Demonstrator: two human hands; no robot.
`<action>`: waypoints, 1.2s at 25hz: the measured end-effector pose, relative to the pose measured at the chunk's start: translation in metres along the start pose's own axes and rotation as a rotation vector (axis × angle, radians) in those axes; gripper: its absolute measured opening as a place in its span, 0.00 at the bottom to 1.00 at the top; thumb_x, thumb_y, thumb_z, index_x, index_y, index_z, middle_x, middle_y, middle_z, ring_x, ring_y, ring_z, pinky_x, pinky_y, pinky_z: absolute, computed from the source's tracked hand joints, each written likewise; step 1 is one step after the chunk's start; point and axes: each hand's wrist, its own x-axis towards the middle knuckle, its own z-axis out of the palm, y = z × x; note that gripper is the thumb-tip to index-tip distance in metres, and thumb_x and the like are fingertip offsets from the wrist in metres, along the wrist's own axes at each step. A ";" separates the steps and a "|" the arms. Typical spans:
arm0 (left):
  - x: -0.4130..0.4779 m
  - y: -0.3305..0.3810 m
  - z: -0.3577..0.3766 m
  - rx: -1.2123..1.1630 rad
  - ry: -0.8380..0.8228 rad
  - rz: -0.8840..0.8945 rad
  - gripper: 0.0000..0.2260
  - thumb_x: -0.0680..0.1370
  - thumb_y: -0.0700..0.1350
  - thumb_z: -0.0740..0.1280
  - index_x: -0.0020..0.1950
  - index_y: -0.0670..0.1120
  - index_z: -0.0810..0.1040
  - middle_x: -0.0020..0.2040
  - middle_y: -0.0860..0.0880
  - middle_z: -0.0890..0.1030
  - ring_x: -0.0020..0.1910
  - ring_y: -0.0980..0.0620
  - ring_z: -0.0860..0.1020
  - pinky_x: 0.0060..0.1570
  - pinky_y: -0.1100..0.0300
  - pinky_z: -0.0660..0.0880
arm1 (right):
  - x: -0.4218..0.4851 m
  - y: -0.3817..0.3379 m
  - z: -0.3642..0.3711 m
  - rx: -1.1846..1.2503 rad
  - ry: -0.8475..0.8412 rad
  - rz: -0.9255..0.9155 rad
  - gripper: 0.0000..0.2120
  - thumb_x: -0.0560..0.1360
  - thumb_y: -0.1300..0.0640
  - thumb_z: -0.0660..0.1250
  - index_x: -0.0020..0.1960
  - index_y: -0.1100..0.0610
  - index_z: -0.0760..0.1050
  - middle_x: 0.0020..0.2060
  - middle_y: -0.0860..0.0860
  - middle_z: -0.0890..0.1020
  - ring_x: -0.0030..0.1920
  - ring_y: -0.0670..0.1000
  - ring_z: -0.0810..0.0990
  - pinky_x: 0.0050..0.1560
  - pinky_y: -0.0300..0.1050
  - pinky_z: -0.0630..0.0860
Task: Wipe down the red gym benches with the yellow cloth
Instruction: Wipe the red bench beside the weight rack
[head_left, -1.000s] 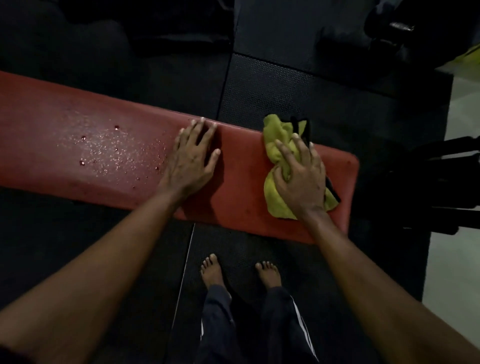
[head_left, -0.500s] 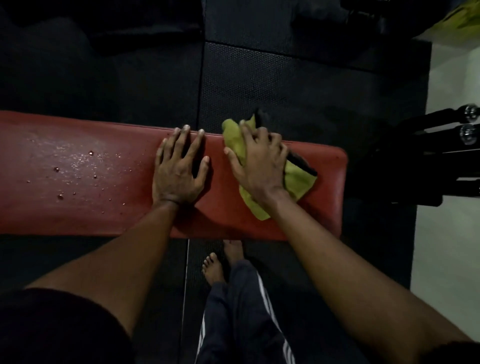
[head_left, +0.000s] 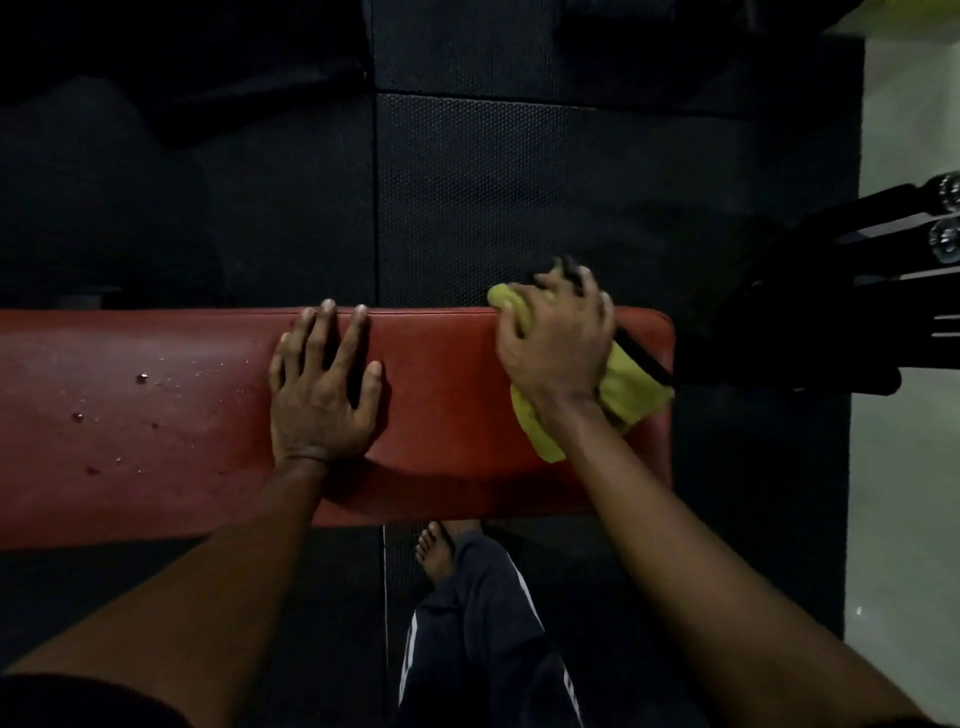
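Note:
A long red padded gym bench (head_left: 441, 415) runs across the view from the left edge to the right of centre. My right hand (head_left: 556, 343) presses a crumpled yellow cloth (head_left: 631, 397) with a black edge onto the bench's right end, fingers curled over the far edge. My left hand (head_left: 322, 387) lies flat on the pad at mid-bench, fingers spread, holding nothing. Water droplets (head_left: 140, 378) speckle the bench's left part.
Black textured rubber floor mats (head_left: 519, 197) lie beyond and under the bench. Dark metal equipment bars (head_left: 883, 291) stand just right of the bench end. A pale floor strip (head_left: 904, 493) runs along the right. My bare foot (head_left: 436, 553) and dark trouser leg are below the bench.
My right hand has slid the cloth rightward and toward the far edge, near the bench's right end. My left hand has stayed flat on the pad.

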 end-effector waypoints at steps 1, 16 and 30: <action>0.000 0.001 0.000 0.004 -0.001 0.001 0.28 0.82 0.59 0.53 0.81 0.53 0.60 0.81 0.45 0.59 0.80 0.44 0.57 0.77 0.47 0.50 | 0.009 -0.011 0.002 -0.032 -0.028 -0.060 0.19 0.78 0.39 0.57 0.56 0.45 0.83 0.61 0.47 0.81 0.72 0.55 0.68 0.72 0.60 0.61; -0.001 0.006 -0.003 0.034 -0.022 -0.011 0.28 0.82 0.59 0.51 0.81 0.52 0.60 0.81 0.44 0.59 0.80 0.43 0.56 0.77 0.41 0.53 | -0.006 0.082 -0.017 0.133 0.011 0.142 0.19 0.81 0.44 0.60 0.70 0.47 0.75 0.70 0.47 0.74 0.75 0.56 0.65 0.72 0.58 0.63; -0.001 0.007 -0.007 0.063 -0.102 0.003 0.28 0.83 0.59 0.49 0.83 0.55 0.53 0.82 0.44 0.55 0.81 0.44 0.51 0.78 0.43 0.48 | -0.029 0.108 -0.014 0.246 0.089 0.479 0.23 0.81 0.45 0.58 0.75 0.48 0.68 0.72 0.52 0.71 0.68 0.57 0.73 0.62 0.56 0.73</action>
